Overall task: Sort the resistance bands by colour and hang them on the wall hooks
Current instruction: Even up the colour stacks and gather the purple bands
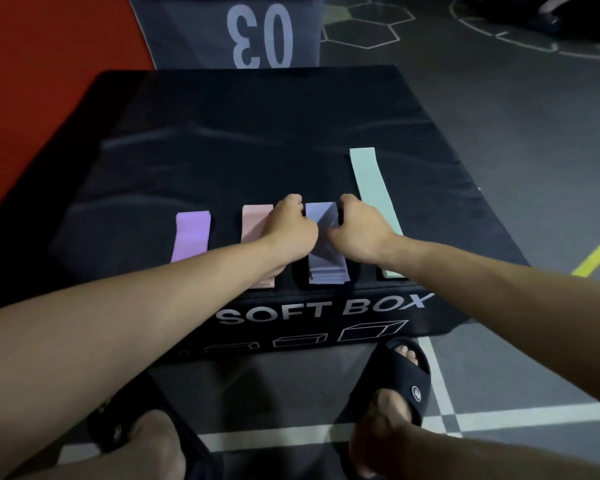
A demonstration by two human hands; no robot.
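Dim grey gym floor [499, 140], white markings [520, 415]

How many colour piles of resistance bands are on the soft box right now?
4, in a row near the front edge of the soft box: purple pile leftmost, pink pile, lavender-blue pile between both hands, mint pile rightmost. Arms hide parts.

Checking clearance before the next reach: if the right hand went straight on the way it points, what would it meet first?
Probably nothing: beyond the right hand lies only bare soft box top. The mint band runs just beside that line; depth is unclear.
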